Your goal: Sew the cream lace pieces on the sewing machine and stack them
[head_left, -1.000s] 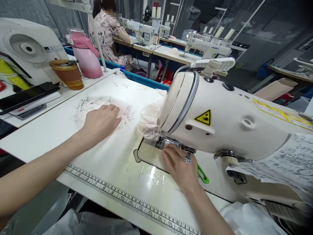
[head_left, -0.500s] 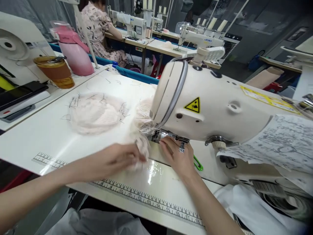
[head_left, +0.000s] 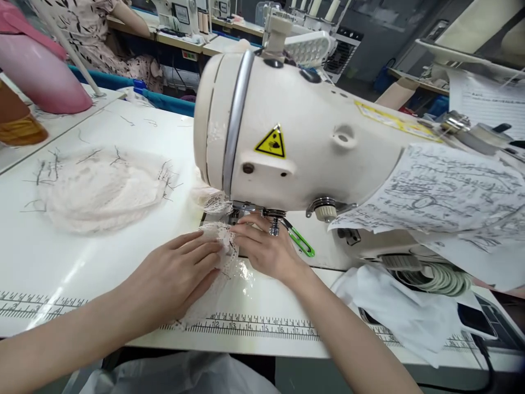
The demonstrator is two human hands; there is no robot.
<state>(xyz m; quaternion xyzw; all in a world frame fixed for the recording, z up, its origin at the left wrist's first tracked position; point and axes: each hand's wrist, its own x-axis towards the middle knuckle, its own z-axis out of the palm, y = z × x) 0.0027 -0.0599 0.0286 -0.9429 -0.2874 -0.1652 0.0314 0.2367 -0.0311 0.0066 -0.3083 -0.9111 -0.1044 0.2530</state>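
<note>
Pale lace fabric (head_left: 226, 241) lies on the bed of a white sewing machine (head_left: 311, 137), running from the needle area toward the table's front edge. My left hand (head_left: 180, 271) rests flat on the lace, fingers stretched out, so it is open. Close to the presser foot, my right hand (head_left: 268, 249) touches the lace's right edge with extended fingers; it is open too. Part of the lace is hidden under my left hand, and more is bunched behind the needle. Green-handled thread snips (head_left: 302, 241) lie right of my right hand, beneath the machine arm.
A round pile of pale fabric (head_left: 102, 191) with dark thread ends lies at left. A pink flask (head_left: 45, 71) and an amber cup (head_left: 18, 120) stand farther left. Handwritten paper (head_left: 435, 186) hangs from the machine; white cloth (head_left: 402, 306) lies at right. Another person (head_left: 94, 38) sits behind.
My left hand has brought the lace down flat before the needle and now lies on it. My right hand has come to the lace's edge. The view has shifted right and closer.
</note>
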